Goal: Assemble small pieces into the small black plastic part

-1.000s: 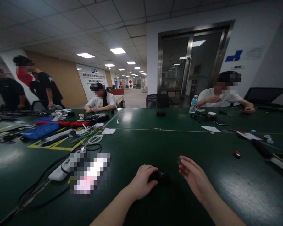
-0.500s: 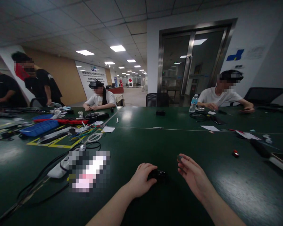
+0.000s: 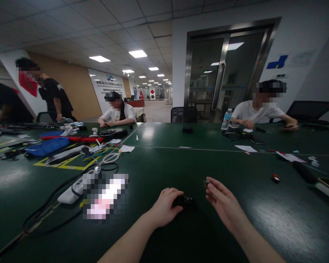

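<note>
On the dark green table (image 3: pixel 159 171), my left hand (image 3: pixel 167 207) is closed around one end of a small black device (image 3: pixel 186 199). The rest of its glossy body sticks out to the right of my fingers; its kind is unclear. To the right of it and raised above the tabletop, my right hand (image 3: pixel 222 201) pinches a small, dark, flat piece (image 3: pixel 206 183) between thumb and fingertips. That piece is too small to name, and it is apart from the black device.
Left of my hands lie a white power strip (image 3: pixel 71 191) with black cables and a blue tray (image 3: pixel 48 146). A small red-and-black object (image 3: pixel 275 178) lies to the right. Co-workers sit across the table, one beside a water bottle (image 3: pixel 226 119).
My right hand has shifted slightly left with the small piece, which has turned a little. My left hand keeps its hold on the black device. The camera view has moved slightly.
</note>
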The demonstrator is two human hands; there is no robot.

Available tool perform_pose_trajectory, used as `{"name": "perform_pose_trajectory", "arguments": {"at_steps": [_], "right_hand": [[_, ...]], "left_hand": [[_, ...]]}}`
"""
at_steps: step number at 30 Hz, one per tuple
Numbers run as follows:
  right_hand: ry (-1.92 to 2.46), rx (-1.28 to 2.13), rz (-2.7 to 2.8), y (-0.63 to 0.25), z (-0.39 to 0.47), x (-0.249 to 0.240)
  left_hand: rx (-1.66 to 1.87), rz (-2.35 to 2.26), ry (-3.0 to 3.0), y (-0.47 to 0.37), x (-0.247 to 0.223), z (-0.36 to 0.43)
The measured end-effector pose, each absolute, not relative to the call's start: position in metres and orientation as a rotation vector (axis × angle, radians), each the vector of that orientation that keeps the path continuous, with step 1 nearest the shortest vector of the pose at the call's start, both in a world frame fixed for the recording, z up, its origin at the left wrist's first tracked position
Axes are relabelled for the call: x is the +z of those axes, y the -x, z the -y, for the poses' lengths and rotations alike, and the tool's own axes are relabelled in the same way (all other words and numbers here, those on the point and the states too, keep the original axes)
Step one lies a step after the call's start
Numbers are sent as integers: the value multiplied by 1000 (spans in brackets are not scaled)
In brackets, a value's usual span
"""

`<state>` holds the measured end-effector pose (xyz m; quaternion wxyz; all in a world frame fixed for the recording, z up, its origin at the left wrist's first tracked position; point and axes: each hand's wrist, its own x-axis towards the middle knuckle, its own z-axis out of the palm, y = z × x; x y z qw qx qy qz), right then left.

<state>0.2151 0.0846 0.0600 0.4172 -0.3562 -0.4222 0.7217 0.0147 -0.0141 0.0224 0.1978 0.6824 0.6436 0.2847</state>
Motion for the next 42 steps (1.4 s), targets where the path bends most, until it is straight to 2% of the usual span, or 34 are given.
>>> {"name": "perform_pose_trajectory", "arguments": {"at_steps": [9, 42], "right_hand": [[945, 1627, 1302, -211, -82, 50], [866, 1775, 1055, -215, -85, 56]], "left_hand": [[812, -1798, -1938, -16, 24, 14], [824, -1799, -1934, -17, 25, 14]]}}
